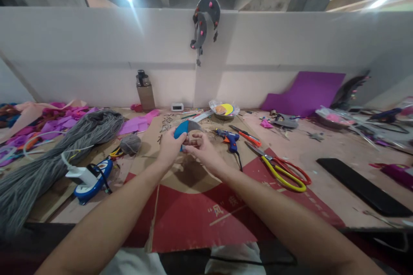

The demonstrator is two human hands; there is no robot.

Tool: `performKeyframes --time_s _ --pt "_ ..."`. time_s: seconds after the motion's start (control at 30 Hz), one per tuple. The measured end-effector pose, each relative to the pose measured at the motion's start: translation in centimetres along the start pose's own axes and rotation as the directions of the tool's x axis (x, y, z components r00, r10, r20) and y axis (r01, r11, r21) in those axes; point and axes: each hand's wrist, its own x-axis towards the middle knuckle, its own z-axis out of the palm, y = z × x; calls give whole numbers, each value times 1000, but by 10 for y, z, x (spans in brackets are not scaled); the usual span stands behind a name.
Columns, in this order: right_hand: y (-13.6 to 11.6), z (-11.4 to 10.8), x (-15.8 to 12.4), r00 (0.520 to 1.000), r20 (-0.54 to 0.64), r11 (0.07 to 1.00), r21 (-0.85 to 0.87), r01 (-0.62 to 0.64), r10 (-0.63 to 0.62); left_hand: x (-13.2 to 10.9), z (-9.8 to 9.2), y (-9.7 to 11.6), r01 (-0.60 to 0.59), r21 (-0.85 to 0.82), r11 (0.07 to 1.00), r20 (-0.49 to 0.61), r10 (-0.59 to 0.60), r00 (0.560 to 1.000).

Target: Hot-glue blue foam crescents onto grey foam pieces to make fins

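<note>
Above the cardboard, my left hand (171, 142) is closed on a rounded blue and grey piece (182, 129), its thumb lying across the blue part. The grey part looks like wound yarn. My right hand (200, 148) is close against the lower right side of the piece, fingers curled and thumb drawn in; whatever it pinches is too small to make out. Just right of my hands lies a blue hot glue gun (229, 138). A small ball of grey yarn (130, 143) rests to the left.
Red-and-brown cardboard (200, 227) covers the table's middle. Right lie an orange utility knife (251, 138), scissors (284, 172) and a black slab (361, 184). Left are a grey yarn hank (67, 150) and blue power strip (93, 184). Behind stand a bottle (146, 92) and bowl (225, 111).
</note>
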Motion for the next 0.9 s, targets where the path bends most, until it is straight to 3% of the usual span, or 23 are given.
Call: performKeyframes --time_s 0.07,0.13,0.23,0.3,0.37,0.47,0.57,0.7,0.8,0.9 --pt "-1 -3 -1 1000 6 995 -92 -29 30 0 -1 2 -14 35 999 2 14 1000" --pt "-6 -11 -2 997 7 934 -350 75 -77 0 -2 4 -15 75 997 -10 16 1000" --pt "-15 -23 -2 930 150 613 -715 337 -337 0 -2 7 11 132 991 -12 -10 1000" --pt "-20 -28 -1 869 294 370 -815 446 -398 0 -2 10 22 153 988 5 -23 1000" --pt "-24 -31 0 832 380 194 -853 484 -405 -1 -1 13 23 169 985 20 -27 999" --pt "-28 -33 3 802 408 39 -882 470 -437 -2 0 14 24 179 984 29 -30 999" --pt "-31 -34 4 769 411 -62 -896 440 -490 0 0 10 41 155 987 26 -46 999" --pt "-29 -34 3 720 462 -120 -872 474 -518 4 0 5 77 -8 997 50 -77 996" --pt "-27 -31 3 701 499 -120 -848 516 -509 4 0 6 91 -45 995 74 -87 993" --pt "-30 -27 6 730 439 -39 -868 494 -524 2 1 7 74 13 997 96 -75 993"
